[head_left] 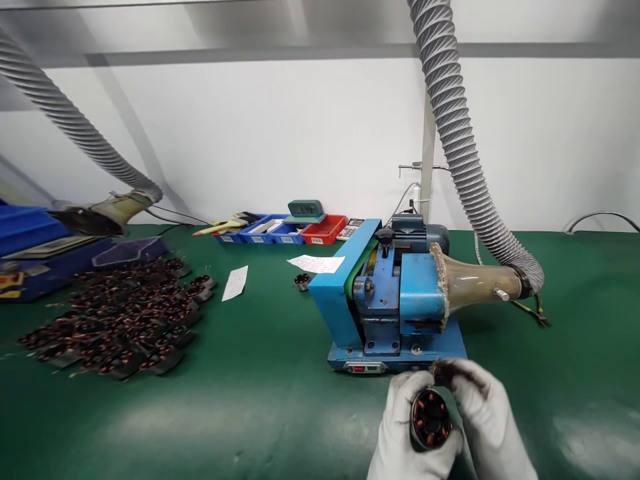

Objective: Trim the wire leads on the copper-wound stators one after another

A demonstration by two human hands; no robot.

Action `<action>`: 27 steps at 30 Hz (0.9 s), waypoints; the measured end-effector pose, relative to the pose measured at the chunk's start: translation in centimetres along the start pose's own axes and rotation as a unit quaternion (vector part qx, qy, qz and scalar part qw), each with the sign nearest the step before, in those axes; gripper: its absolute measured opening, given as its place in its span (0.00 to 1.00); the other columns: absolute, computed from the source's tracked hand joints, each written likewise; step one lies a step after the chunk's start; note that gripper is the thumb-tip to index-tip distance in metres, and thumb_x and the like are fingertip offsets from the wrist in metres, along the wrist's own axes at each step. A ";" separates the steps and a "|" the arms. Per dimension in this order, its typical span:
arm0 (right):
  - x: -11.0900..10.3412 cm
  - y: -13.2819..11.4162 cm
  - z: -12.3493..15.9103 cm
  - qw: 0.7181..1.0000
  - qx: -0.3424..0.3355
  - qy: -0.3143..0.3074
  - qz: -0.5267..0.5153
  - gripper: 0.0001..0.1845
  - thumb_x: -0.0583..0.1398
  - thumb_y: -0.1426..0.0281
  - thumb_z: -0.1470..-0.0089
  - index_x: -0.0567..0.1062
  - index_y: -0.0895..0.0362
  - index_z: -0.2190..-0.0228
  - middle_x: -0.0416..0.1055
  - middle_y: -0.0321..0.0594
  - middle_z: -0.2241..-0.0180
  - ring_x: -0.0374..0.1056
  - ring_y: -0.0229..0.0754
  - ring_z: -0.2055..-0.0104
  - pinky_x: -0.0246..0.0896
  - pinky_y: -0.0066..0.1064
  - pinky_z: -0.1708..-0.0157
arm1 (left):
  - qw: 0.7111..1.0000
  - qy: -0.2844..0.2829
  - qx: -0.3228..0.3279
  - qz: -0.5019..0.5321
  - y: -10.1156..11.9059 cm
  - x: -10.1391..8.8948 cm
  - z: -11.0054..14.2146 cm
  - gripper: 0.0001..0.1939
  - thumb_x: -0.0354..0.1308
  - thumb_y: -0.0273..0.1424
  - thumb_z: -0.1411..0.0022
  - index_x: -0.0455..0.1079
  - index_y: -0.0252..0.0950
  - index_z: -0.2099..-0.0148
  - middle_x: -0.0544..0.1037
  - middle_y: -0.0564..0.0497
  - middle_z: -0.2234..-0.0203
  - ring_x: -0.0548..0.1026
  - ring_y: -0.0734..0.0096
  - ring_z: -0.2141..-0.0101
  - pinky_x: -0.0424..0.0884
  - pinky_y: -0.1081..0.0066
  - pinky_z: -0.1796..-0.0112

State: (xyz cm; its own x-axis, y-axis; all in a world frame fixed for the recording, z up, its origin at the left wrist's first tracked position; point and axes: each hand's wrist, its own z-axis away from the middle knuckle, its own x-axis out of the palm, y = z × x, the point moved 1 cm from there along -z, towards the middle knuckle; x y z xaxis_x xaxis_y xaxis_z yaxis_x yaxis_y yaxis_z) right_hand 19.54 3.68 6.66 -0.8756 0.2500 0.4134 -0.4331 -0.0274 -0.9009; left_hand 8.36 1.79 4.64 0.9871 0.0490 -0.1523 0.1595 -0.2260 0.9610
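My left hand [407,430], in a white glove, is wrapped round a motor stator [431,420]. The stator is a dark round core with copper windings, its open face turned up towards me. Just above and to its right, my right hand [483,407] is gloved too, thumb and fingers pinched together by the stator's upper edge. Its fingertips look dark and stained. What lies between them is too small and blurred to make out. Both hands are in front of a blue belt-driven machine [385,300] with a red and green switch [367,368].
A large pile of similar stators [125,313] covers the left of the green table. One lone stator [302,281] stands beside the machine. Behind are blue and red bins [325,230] and a clock [305,209]. A grey hose [457,127] runs down to the machine's funnel [475,287].
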 end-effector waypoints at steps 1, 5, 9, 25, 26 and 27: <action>0.1 0.6 0.1 0.997 -0.016 -0.022 0.067 0.22 0.70 0.61 0.74 0.78 0.55 0.71 0.76 0.42 0.68 0.71 0.44 0.64 0.67 0.30 0.62 | 0.999 0.008 -0.019 0.044 -0.5 0.4 -0.6 0.22 0.56 0.23 0.58 0.64 0.38 0.57 0.68 0.47 0.59 0.70 0.64 0.57 0.68 0.65 0.55; 0.7 3.2 -0.6 0.973 -0.060 0.026 0.222 0.29 0.69 0.62 0.74 0.76 0.56 0.63 0.74 0.46 0.60 0.69 0.51 0.57 0.65 0.38 0.55 | 0.929 0.079 -0.193 0.305 -2.4 2.4 -2.5 0.22 0.61 0.29 0.59 0.63 0.37 0.58 0.70 0.45 0.59 0.72 0.59 0.59 0.70 0.61 0.57; 1.1 3.8 -2.2 0.954 -0.086 0.059 0.281 0.27 0.66 0.60 0.67 0.75 0.58 0.62 0.75 0.47 0.62 0.71 0.49 0.60 0.67 0.37 0.57 | 0.816 0.150 -0.277 0.485 -3.1 3.7 -4.0 0.26 0.65 0.33 0.66 0.63 0.38 0.60 0.72 0.46 0.64 0.74 0.56 0.63 0.72 0.57 0.62; 1.4 2.4 -4.1 0.950 -0.094 0.031 0.297 0.21 0.63 0.57 0.61 0.74 0.57 0.66 0.73 0.47 0.63 0.69 0.49 0.60 0.64 0.41 0.56 | 0.953 0.098 -0.123 0.259 -4.7 4.1 -5.7 0.16 0.60 0.33 0.52 0.67 0.37 0.59 0.72 0.45 0.62 0.73 0.63 0.60 0.69 0.64 0.57; 1.5 2.3 -4.1 0.951 -0.089 0.033 0.293 0.21 0.63 0.57 0.61 0.74 0.58 0.66 0.74 0.47 0.63 0.70 0.49 0.60 0.64 0.42 0.56 | 0.955 0.088 -0.122 0.257 -4.6 4.1 -5.8 0.15 0.60 0.33 0.52 0.67 0.37 0.59 0.72 0.44 0.62 0.73 0.62 0.61 0.70 0.63 0.58; 1.5 2.4 -4.2 0.954 -0.084 0.034 0.287 0.22 0.63 0.57 0.61 0.74 0.58 0.66 0.74 0.48 0.63 0.70 0.50 0.60 0.64 0.42 0.55 | 0.956 0.081 -0.121 0.253 -4.5 4.1 -6.0 0.15 0.60 0.32 0.52 0.67 0.37 0.59 0.72 0.44 0.62 0.73 0.62 0.61 0.70 0.63 0.58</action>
State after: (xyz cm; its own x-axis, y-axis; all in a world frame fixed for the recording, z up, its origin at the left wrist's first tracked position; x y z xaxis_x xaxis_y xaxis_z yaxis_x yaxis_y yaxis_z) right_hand 18.08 8.05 4.61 -0.9397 0.3035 -0.1579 0.1579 -0.0245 -0.9871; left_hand 11.64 8.81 1.08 0.9191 0.1468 0.3656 -0.3654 -0.0291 0.9304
